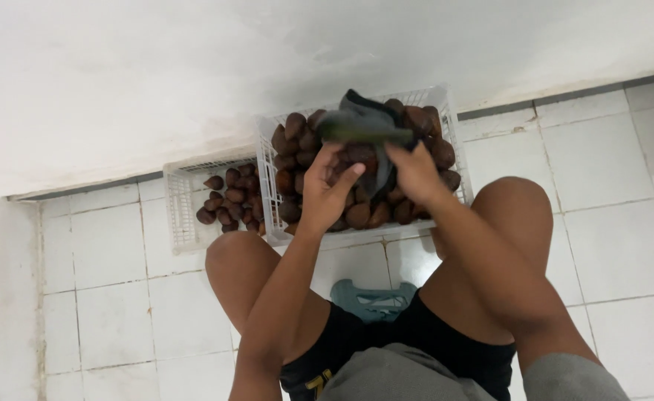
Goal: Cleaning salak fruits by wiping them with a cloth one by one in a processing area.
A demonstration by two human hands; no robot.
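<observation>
Both hands are raised over a white plastic crate (pixel 448 111) heaped with brown scaly fruits (pixel 295 126). My left hand (pixel 327 189) and my right hand (pixel 416 172) together grip a dark grey cloth (pixel 368 122) that is bunched above the fruits. One brown fruit (pixel 358 154) shows between the fingers, partly wrapped by the cloth. How much of the cloth hangs behind the hands is hidden.
A second, lower white crate (pixel 182 212) to the left holds several of the same fruits. I sit with bare knees (pixel 230 256) apart on a small blue-green stool (pixel 371 301). White floor tiles (pixel 609 186) and a white wall (pixel 156 74) surround the crates.
</observation>
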